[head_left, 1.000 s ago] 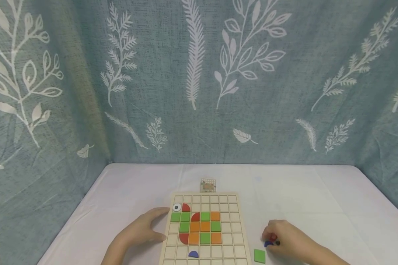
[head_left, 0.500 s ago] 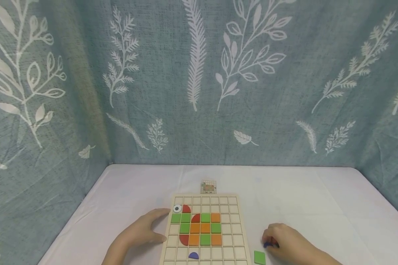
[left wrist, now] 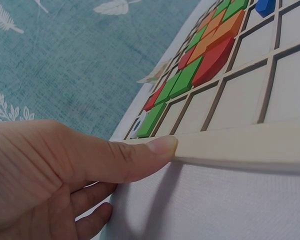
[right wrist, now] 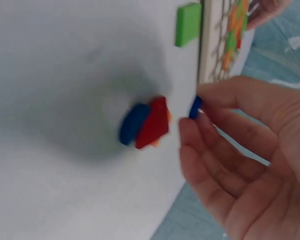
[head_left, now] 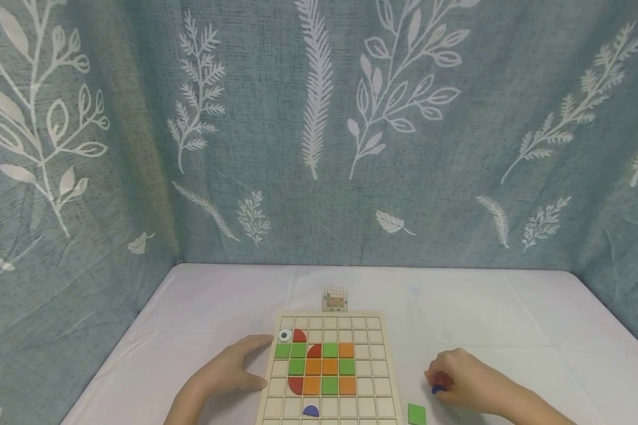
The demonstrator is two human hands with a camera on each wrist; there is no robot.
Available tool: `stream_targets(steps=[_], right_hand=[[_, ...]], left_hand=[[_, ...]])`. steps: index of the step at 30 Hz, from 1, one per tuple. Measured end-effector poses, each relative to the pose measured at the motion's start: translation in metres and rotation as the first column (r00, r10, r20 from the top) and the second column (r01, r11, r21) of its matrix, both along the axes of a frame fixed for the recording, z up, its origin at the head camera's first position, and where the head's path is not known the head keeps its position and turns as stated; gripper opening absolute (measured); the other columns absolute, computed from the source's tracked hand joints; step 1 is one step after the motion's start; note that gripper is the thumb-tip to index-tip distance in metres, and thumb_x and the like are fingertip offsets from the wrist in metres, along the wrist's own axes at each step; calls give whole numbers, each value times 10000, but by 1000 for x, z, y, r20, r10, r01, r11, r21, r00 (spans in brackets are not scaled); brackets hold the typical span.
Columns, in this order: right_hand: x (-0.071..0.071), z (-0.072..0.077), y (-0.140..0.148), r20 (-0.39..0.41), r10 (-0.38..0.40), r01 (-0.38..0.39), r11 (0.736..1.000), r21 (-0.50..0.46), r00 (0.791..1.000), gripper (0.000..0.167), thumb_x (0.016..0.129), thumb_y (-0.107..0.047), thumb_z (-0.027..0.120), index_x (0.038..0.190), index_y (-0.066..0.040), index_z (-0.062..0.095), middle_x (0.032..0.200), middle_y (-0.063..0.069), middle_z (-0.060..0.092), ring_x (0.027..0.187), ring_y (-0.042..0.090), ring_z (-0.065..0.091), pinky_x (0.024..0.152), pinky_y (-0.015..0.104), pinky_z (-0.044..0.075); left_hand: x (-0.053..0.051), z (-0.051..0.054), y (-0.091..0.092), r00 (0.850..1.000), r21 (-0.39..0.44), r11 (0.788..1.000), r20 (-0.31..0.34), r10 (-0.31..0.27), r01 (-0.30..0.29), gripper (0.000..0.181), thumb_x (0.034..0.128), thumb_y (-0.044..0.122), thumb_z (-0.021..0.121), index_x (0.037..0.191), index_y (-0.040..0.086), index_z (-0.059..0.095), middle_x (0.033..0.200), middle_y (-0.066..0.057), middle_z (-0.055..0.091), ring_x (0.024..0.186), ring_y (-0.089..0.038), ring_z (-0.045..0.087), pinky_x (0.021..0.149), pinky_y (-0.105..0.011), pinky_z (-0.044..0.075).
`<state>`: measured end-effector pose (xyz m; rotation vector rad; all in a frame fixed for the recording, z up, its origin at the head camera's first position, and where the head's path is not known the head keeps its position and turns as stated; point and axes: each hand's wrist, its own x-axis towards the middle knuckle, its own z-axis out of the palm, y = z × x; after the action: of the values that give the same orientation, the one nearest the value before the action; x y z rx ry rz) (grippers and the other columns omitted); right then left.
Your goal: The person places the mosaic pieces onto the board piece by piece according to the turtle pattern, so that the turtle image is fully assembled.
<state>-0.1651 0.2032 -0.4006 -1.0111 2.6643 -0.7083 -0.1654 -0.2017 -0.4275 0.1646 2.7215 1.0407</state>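
A wooden grid board [head_left: 372, 386] bears green, orange and red tiles, a white round eye piece [head_left: 284, 335] and a blue half-round piece [head_left: 311, 411]. My left hand [head_left: 224, 370] rests at the board's left edge, its thumb [left wrist: 162, 145] touching the rim and the fingers spread. To the right of the board, my right hand [head_left: 470, 383] pinches a small blue piece [right wrist: 195, 106] between thumb and fingertips. Close by on the table lie a red piece [right wrist: 154, 124] and another blue piece [right wrist: 133, 124], with a bit of orange showing behind the red one.
A green square tile [head_left: 417, 414] lies on the white tablecloth between the board and my right hand. Behind the board's far edge is a small pattern card [head_left: 335, 300]. A teal leaf-print curtain [head_left: 276, 136] hangs around the table.
My right hand has shifted slightly right, uncovering more of the red and orange among the loose pieces. The left hand keeps its place at the board, whose tiles look the same.
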Motion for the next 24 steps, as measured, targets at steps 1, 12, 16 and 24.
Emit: stream_targets(steps=[1, 12, 16, 24], right_hand=[[0, 1, 1, 12, 13, -13, 1000, -3, 1000, 162, 725, -7, 705, 702, -146, 624, 617, -159, 468, 564, -47, 407, 487, 139, 425], [-2, 8, 1, 48, 59, -59, 998, -3, 997, 189, 690, 25, 700, 697, -148, 626, 643, -163, 516, 571, -51, 431, 493, 141, 442], [-3, 7, -7, 33, 52, -53, 998, 19, 998, 155, 698, -5, 703, 712, -149, 647, 625, -169, 489, 560, -45, 416, 490, 139, 430], [-2, 10, -31, 27, 78, -78, 997, -5, 997, 120, 706, -13, 686, 745, -125, 680, 651, -164, 512, 588, -38, 446, 513, 137, 447]], left_hand=[[0, 0, 0, 1000, 1, 1000, -3, -5, 5, 772, 558, 132, 818, 1276, 80, 539, 1354, -166, 476, 1292, -406, 354, 1048, -594, 287], [1, 0, 0, 1000, -1, 1000, 7, 6, -6, 768, 563, 138, 817, 1277, 82, 540, 1355, -156, 479, 1294, -396, 356, 1050, -586, 293], [0, 0, 0, 1000, -3, 1000, 6, 2, -2, 768, 565, 140, 815, 1279, 83, 538, 1355, -156, 478, 1294, -397, 356, 1051, -587, 291], [0, -2, -1, 1000, 0, 1000, 11, 0, 0, 777, 570, 158, 811, 1288, 71, 527, 1359, -164, 473, 1296, -397, 354, 1058, -574, 293]])
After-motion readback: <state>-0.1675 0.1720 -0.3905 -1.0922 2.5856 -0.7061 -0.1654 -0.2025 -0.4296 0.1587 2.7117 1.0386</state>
